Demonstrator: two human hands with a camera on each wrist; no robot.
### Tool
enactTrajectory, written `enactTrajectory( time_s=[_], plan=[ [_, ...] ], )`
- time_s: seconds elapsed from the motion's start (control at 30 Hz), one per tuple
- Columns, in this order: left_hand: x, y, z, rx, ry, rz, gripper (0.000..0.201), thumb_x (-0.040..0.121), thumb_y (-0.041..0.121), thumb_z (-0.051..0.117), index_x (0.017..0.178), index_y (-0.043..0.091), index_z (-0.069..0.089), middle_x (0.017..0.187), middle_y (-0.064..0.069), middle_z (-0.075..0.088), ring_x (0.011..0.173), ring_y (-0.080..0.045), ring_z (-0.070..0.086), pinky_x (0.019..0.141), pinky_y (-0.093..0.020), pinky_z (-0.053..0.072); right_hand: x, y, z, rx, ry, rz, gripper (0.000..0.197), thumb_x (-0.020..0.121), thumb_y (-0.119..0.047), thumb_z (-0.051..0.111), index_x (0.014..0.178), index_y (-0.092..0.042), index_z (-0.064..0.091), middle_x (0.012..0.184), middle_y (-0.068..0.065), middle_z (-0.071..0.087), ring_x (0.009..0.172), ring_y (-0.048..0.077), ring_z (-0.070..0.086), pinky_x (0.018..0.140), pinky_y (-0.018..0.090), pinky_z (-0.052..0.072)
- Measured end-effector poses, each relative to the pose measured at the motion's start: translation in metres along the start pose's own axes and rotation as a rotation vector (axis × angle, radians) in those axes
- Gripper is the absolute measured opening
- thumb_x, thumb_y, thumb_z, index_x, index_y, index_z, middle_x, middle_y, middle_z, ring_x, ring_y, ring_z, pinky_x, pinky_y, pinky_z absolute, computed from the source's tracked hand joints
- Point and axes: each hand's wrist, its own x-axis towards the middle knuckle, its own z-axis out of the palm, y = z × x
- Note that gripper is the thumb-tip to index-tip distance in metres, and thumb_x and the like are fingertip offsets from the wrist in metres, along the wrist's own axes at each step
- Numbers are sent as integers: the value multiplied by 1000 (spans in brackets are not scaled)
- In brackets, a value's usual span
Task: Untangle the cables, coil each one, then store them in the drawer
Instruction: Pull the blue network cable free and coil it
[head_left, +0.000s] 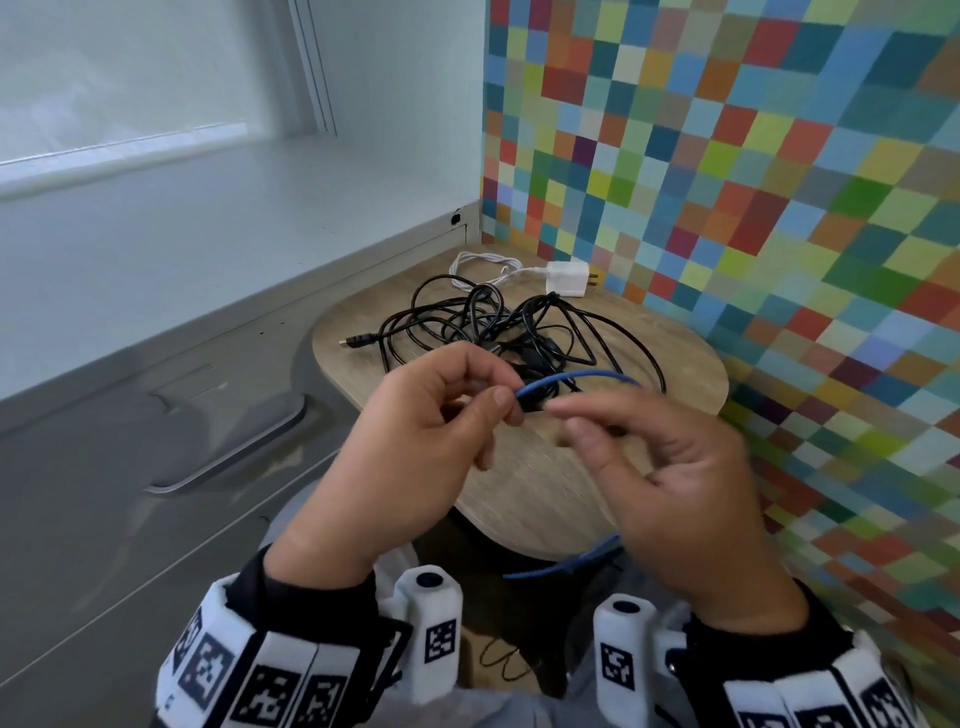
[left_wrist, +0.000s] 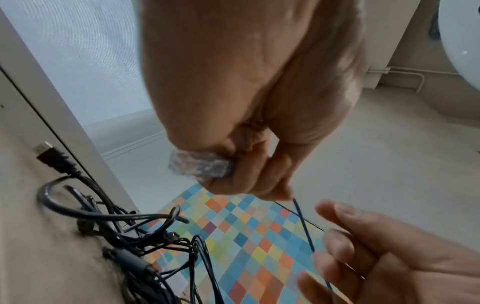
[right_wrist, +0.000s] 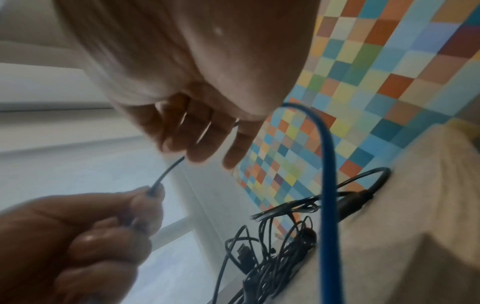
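My left hand (head_left: 511, 402) pinches the end of a blue cable (head_left: 605, 373) between thumb and forefinger, just above the front of the small wooden table (head_left: 524, 488). The left wrist view shows the cable's clear plug (left_wrist: 200, 165) held in those fingers. From there the blue cable (right_wrist: 327, 185) crosses to my right hand (head_left: 569, 415), runs over its loosely straightened fingers (right_wrist: 197, 135), arcs behind it and hangs below the table edge. The right thumb stands apart from the cable. A tangle of black cables (head_left: 493, 327) lies on the table behind both hands.
A white charger with its white cable (head_left: 566, 278) lies at the table's back edge. A grey drawer cabinet with a curved handle (head_left: 228, 457) stands on the left. A multicoloured checkered wall (head_left: 779, 208) closes off the right side. A black plug (left_wrist: 52, 156) sticks out of the tangle.
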Motion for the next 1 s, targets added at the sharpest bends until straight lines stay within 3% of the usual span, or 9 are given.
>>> enactTrajectory(
  time_s=[0.17, 0.27, 0.37, 0.47, 0.57, 0.67, 0.8, 0.9, 1.0],
  plan=[
    [-2, 4, 5, 144, -28, -57, 17, 99, 32, 63, 92, 24, 76, 54, 11, 45, 48, -5, 36, 49, -20, 34, 3, 7, -9, -119, 349, 37, 12, 93, -11, 70, 105, -13, 69, 78, 6, 60, 66, 19, 57, 57, 35, 51],
    [-2, 3, 1, 69, -18, -55, 35, 104, 38, 55, 78, 23, 73, 51, 9, 33, 44, -8, 26, 44, -23, 26, 3, 15, -11, -139, 220, 233, 45, 90, -32, 72, 133, -25, 61, 121, -10, 65, 110, 6, 62, 85, 27, 56],
    [-1, 2, -2, -297, 44, -70, 29, 101, 31, 47, 78, 19, 62, 56, 5, 33, 45, -8, 24, 41, -21, 19, 2, 19, -3, 42, -31, 445, 64, 88, -46, 69, 146, -46, 44, 134, -18, 65, 131, 1, 57, 111, 44, 47],
    [1, 8, -11, -575, 166, -25, 25, 106, 23, 43, 84, 16, 53, 53, 5, 31, 42, -9, 20, 40, -19, 16, 1, 18, 5, 218, -148, 525, 54, 96, -20, 69, 141, -39, 50, 96, 3, 76, 94, 22, 77, 97, 53, 58],
    [4, 13, -25, -691, 321, 14, 26, 108, 22, 38, 85, 20, 50, 52, 6, 27, 42, -9, 17, 40, -21, 12, 2, 16, 4, 329, -161, 544, 41, 93, -9, 69, 129, -27, 64, 83, 3, 68, 78, 30, 74, 84, 57, 62],
    [3, 15, -30, -698, 362, 23, 29, 109, 20, 37, 83, 21, 50, 52, 5, 24, 42, -8, 16, 41, -22, 11, 4, 19, 8, 309, -94, 542, 46, 92, -14, 74, 132, -32, 63, 104, 1, 67, 99, 21, 72, 87, 53, 62],
    [1, 13, -19, -693, 216, 72, 23, 106, 21, 39, 86, 17, 49, 52, 6, 29, 42, -8, 17, 40, -19, 14, 3, 21, 20, 293, -56, 526, 70, 87, -32, 76, 147, -40, 41, 137, -10, 63, 125, 9, 64, 105, 44, 54],
    [0, 15, -7, -731, 138, 88, 21, 103, 23, 40, 87, 14, 49, 52, 6, 30, 42, -8, 17, 40, -20, 15, 1, 18, 31, 377, -170, 558, 81, 84, -32, 73, 153, -39, 30, 138, -7, 66, 129, 5, 62, 110, 40, 49],
    [-1, 19, -3, -761, 143, 97, 20, 102, 24, 40, 87, 14, 50, 52, 5, 29, 42, -8, 17, 40, -21, 15, -2, 14, 35, 370, -290, 558, 58, 97, -18, 69, 144, -37, 40, 119, -1, 76, 119, 15, 69, 107, 42, 49]
  ],
)
